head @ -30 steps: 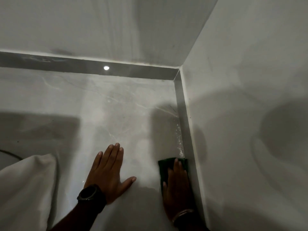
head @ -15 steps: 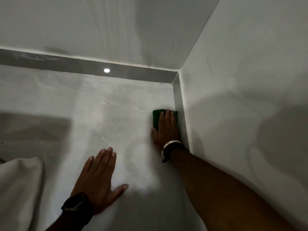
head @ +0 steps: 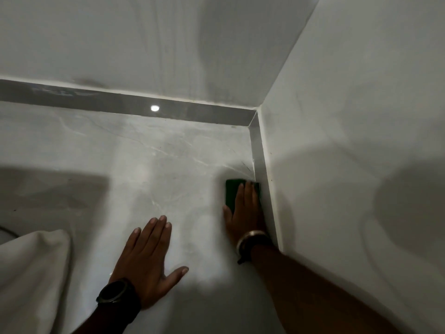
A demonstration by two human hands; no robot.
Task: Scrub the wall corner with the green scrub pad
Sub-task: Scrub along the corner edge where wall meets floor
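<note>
**Two hands flat on the tiled surface, pad pressed into the corner**

Two bare hands lie against the pale grey marbled surface (head: 149, 169). The right hand (head: 245, 210) presses flat on the green scrub pad (head: 231, 192), fingers extended and held close together over it, thumb set apart to the left; nothing is pinched, the pad is simply trapped under the palm and fingers. The pad sits hard against the dark grey trim strip (head: 261, 179) that runs along the corner, its right edge touching the strip, where the marbled surface meets the plain white wall (head: 349, 141). A pale metal bangle (head: 251, 238) circles the right wrist.

The left hand (head: 147, 259) rests well to the left of the pad, palm down, four fingers together and pointing up the surface, thumb splayed out to the right. A black watch (head: 113, 294) sits on that wrist. A white cloth (head: 31, 280) bulges at the lower left edge. A small bright light spot (head: 154, 108) reflects in the horizontal grey trim.
</note>
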